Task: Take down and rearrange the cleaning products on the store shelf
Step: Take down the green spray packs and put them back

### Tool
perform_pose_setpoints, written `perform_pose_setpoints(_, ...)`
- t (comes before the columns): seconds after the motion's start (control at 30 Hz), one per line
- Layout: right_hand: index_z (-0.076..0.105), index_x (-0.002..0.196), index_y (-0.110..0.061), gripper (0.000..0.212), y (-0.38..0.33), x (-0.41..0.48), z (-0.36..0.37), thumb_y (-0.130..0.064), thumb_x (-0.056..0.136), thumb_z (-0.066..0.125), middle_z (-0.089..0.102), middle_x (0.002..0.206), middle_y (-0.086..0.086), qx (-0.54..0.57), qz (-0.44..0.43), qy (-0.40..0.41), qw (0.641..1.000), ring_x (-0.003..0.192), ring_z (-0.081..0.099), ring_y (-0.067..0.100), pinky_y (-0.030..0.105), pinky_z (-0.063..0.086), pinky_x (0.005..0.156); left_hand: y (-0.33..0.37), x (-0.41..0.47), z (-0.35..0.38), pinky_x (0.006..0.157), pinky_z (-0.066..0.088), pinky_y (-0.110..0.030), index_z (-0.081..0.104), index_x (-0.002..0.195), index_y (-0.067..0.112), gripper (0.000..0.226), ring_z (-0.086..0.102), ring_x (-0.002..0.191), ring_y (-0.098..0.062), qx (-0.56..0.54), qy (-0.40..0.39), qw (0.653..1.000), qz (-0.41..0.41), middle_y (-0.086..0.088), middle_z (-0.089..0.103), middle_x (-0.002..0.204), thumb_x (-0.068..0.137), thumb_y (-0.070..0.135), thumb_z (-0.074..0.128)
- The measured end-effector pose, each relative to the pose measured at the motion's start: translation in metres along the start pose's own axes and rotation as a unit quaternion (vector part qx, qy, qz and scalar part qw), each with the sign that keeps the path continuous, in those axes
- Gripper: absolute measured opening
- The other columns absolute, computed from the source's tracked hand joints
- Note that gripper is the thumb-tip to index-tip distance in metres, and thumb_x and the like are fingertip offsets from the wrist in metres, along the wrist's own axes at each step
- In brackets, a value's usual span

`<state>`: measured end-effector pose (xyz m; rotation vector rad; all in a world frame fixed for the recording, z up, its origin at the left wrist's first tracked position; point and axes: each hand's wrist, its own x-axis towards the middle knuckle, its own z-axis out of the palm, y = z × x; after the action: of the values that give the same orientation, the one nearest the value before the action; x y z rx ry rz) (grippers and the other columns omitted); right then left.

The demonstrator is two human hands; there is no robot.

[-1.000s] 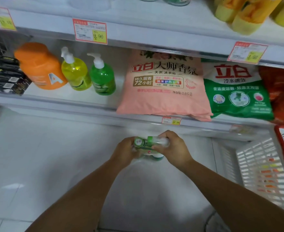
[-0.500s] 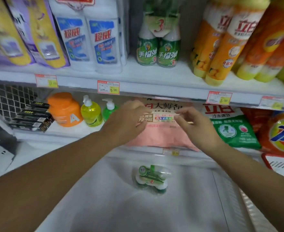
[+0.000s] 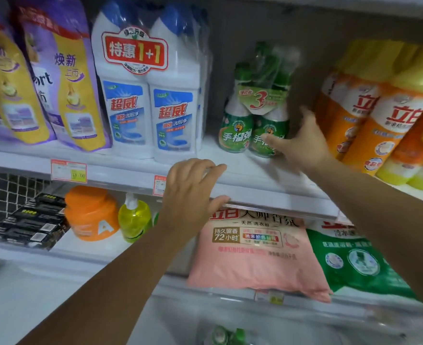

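Right hand (image 3: 302, 143) outstretched, spread wide, thumb seemingly touching shrink-wrapped green bottle pack (image 3: 239, 131) tagged "3"; left hand (image 3: 193, 192) slack, gripping nothing, below-left.

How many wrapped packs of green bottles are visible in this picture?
2. One pack stands on the upper shelf by the right hand; the other pack lies at the bottom edge, partly cut off. More may be hidden.

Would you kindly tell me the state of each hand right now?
Left hand: open, holding nothing.
Right hand: open, beside the green bottle pack.
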<state>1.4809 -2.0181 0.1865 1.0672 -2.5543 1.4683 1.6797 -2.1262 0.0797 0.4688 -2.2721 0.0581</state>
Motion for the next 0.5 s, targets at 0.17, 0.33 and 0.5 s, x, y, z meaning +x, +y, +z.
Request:
perform_pose_setpoints(0.17, 0.031, 0.147, -0.017, 0.092, 0.001, 0.027, 0.018, -0.024, 0.074, 0.086, 0.053, 0.141, 0.001, 0.043, 0.015, -0.029, 0.999, 0.124, 0.053, 0.019, 0.032, 0.043, 0.103, -0.01, -0.002, 0.006, 0.114, 0.017, -0.037, 0.057, 0.131, 0.025, 0.057, 0.045, 0.121, -0.02, -0.028, -0.017, 0.999, -0.001, 0.001, 0.06, 0.124, 0.085, 0.057, 0.05)
perform_pose_setpoints(0.33, 0.053, 0.129, -0.02, 0.072, 0.01, 0.028, 0.014, -0.031, 0.068, 0.09, 0.064, 0.125, 0.004, -0.019, -0.004, -0.013, 1.0, 0.112, 0.062, 0.025, 0.046, 0.051, 0.099, -0.007, -0.003, 0.006, 0.115, 0.017, -0.038, 0.058, 0.13, 0.022, 0.055, 0.047, 0.12, -0.021, -0.031, -0.012, 0.999, 0.0, 0.0, 0.059, 0.122, 0.086, 0.054, 0.051)
perform_pose_setpoints(0.5, 0.054, 0.132, -0.019, 0.08, 0.005, -0.006, 0.0, -0.024, 0.062, 0.093, 0.05, 0.119, -0.001, -0.018, -0.041, 0.03, 0.999, 0.111, 0.052, 0.019, 0.039, 0.048, 0.1, 0.001, -0.001, -0.009, 0.118, 0.013, -0.036, 0.056, 0.133, 0.022, 0.059, 0.047, 0.126, -0.022, -0.057, -0.069, 0.995, -0.032, -0.001, 0.058, 0.129, 0.085, 0.054, 0.05)
